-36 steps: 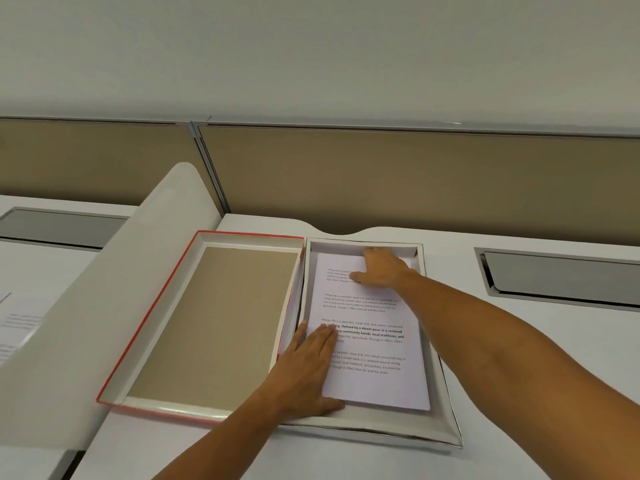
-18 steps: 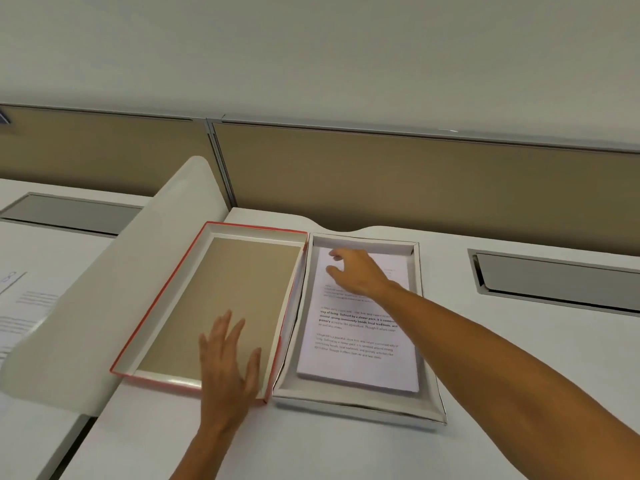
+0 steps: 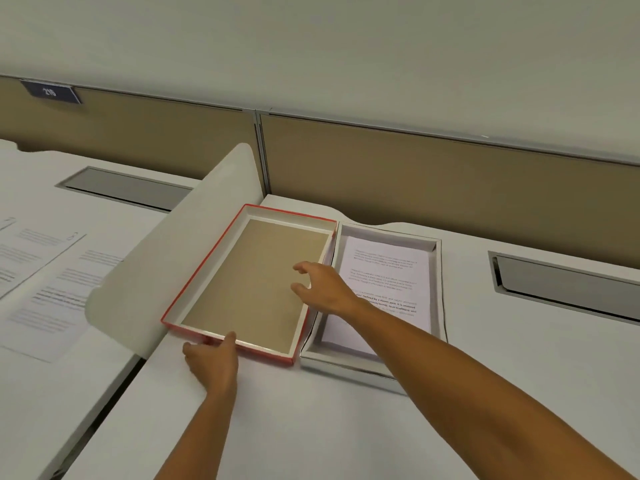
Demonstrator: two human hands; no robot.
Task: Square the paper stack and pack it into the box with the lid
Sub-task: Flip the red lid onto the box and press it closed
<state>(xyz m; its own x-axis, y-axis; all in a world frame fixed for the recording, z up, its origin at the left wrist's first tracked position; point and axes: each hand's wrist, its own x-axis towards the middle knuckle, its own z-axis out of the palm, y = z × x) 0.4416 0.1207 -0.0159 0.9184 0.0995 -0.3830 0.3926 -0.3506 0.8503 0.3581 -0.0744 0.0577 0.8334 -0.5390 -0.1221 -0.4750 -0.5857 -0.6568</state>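
A white box (image 3: 437, 292) lies open on the white desk, and a squared stack of printed paper (image 3: 384, 268) rests flat inside it. Touching its left side lies the lid (image 3: 249, 282), upside down, red outside with a brown inner face. My left hand (image 3: 213, 362) grips the lid's near edge, thumb over the rim. My right hand (image 3: 320, 287) hovers over the lid's right side with fingers spread, its forearm crossing the box and hiding the lower part of the paper.
A white curved divider panel (image 3: 166, 271) stands just left of the lid. Loose printed sheets (image 3: 45, 289) lie on the neighbouring desk at the left. Metal cable flaps (image 3: 568, 285) sit in the desk at the right and far left. A tan partition (image 3: 433, 181) runs along the back.
My left hand has dropped from above the lid onto its near edge. My right hand left the paper stack and swung left over the lid. The view shifted right.
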